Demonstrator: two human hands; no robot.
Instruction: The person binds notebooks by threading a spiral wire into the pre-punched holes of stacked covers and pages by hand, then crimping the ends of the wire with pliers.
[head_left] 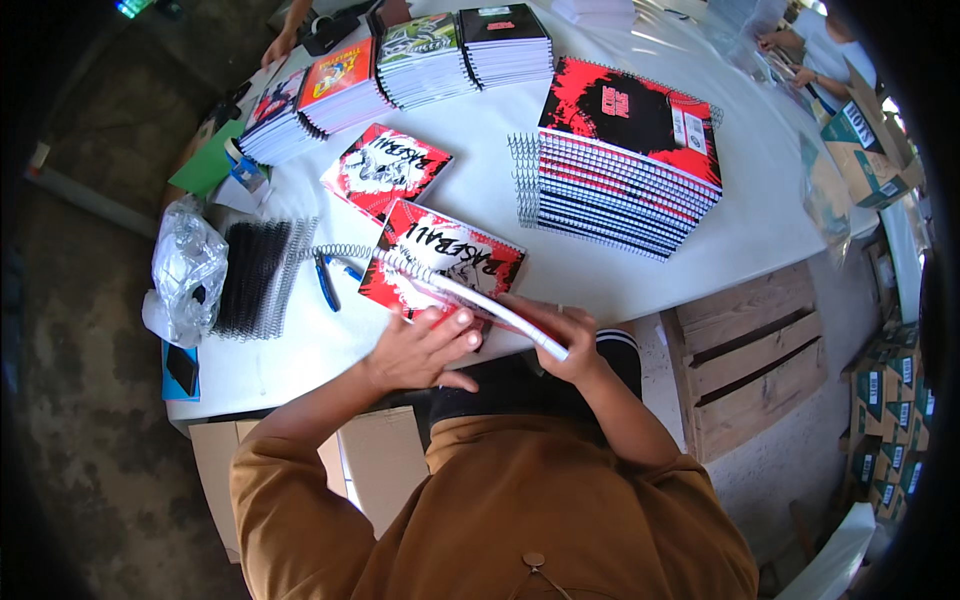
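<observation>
My right hand (562,338) grips a thin notebook (500,312), tilted up on edge near the table's front. A long metal spiral coil (345,250) runs leftward from the notebook's upper end; how far it is threaded cannot be made out. With fingers spread, my left hand (425,348) is beside the notebook's lower left side, perhaps touching it. Just beyond lies a red and white notebook (465,245) with black lettering, overlapping a similar one (385,165). Blue-handled pliers (326,283) rest to the left, next to a bundle of dark spiral coils (258,275).
A tall stack of red and black notebooks (630,195) stands at right, coils jutting from its sides. Further stacks (425,75) line the back. Clear plastic wrap (190,260) and a phone (183,368) sit left. Co-workers' hands (282,45) show at the back; a wooden pallet (745,350) is lower right.
</observation>
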